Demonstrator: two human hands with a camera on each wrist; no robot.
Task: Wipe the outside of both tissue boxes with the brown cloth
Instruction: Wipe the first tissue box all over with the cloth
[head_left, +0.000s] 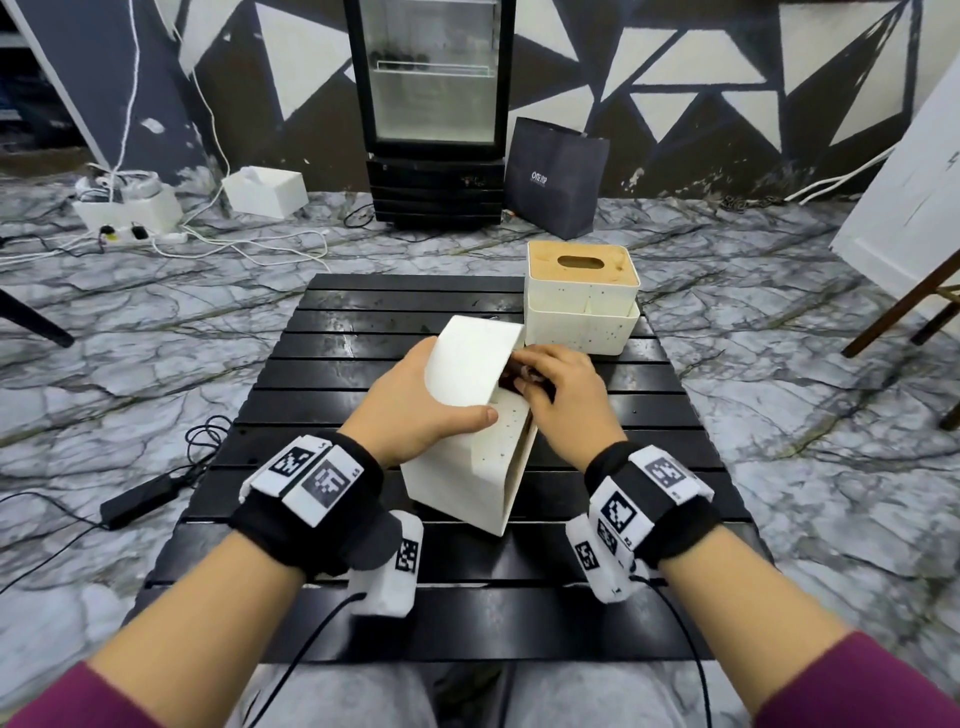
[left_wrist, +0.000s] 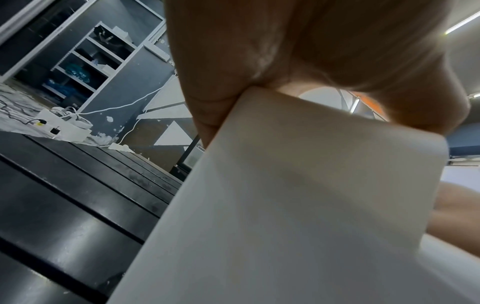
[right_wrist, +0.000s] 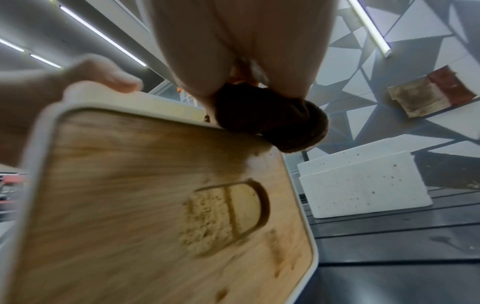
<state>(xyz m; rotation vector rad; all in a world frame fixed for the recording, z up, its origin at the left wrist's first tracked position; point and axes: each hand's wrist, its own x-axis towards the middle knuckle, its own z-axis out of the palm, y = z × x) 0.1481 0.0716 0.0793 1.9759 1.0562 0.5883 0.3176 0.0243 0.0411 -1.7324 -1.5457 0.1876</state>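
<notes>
A white speckled tissue box (head_left: 467, 457) is tipped on its side in the middle of the black slatted table (head_left: 322, 332), its wooden lid (right_wrist: 145, 201) facing right. My left hand (head_left: 415, 410) grips its upper left edge, thumb across the near face. On the box's upper right side, my right hand (head_left: 561, 395) holds the bunched brown cloth (right_wrist: 270, 119) against the rim by the lid. The second tissue box (head_left: 582, 296) stands upright at the table's far right, wooden top with an oval slot. In the left wrist view only the held box's plain white side (left_wrist: 298, 205) and my palm show.
Behind the table stand a glass-door fridge (head_left: 431, 104) and a dark paper bag (head_left: 556, 176). White boxes, a power strip and cables (head_left: 171, 234) lie on the marble floor at left. A black adapter (head_left: 140, 499) lies beside the table's left edge. A wooden-legged board (head_left: 904, 218) leans at right.
</notes>
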